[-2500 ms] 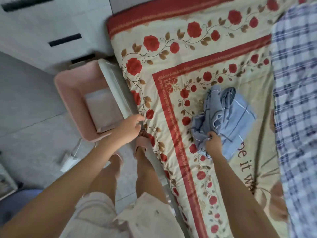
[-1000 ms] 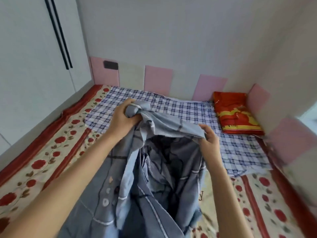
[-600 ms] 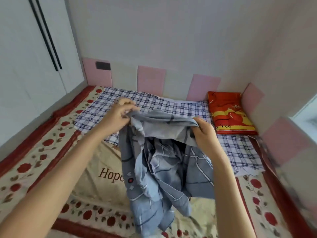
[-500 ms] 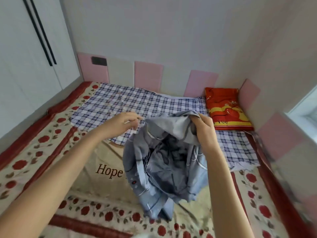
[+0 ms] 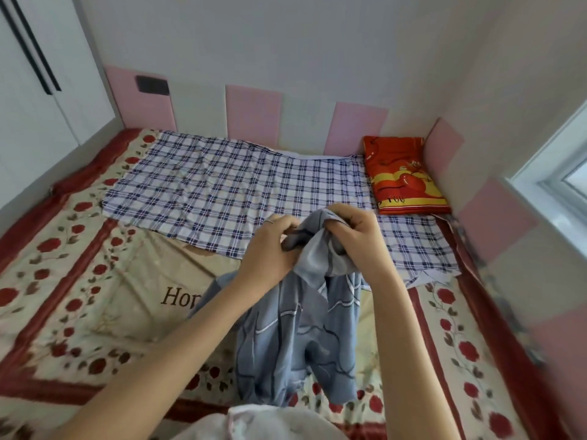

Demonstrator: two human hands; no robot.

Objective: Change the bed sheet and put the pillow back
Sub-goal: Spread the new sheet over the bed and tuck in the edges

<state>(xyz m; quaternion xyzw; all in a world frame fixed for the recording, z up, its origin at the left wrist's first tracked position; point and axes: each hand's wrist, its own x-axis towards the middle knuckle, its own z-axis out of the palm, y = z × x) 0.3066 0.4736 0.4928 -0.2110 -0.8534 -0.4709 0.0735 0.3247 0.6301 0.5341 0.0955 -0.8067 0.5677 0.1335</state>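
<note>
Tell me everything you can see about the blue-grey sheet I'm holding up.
The blue-grey sheet looks like thin, soft cloth printed with white and darker lines. It is bunched, not spread. The left hand and the right hand grip its top close together. The rest hangs down in crumpled folds over the rose-patterned bedspread.

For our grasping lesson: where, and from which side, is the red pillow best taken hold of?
Judging by its pose, grip the red pillow at its near edge, coming from the near left: it lies flat in the corner, wall pads close behind and on its right.
</note>
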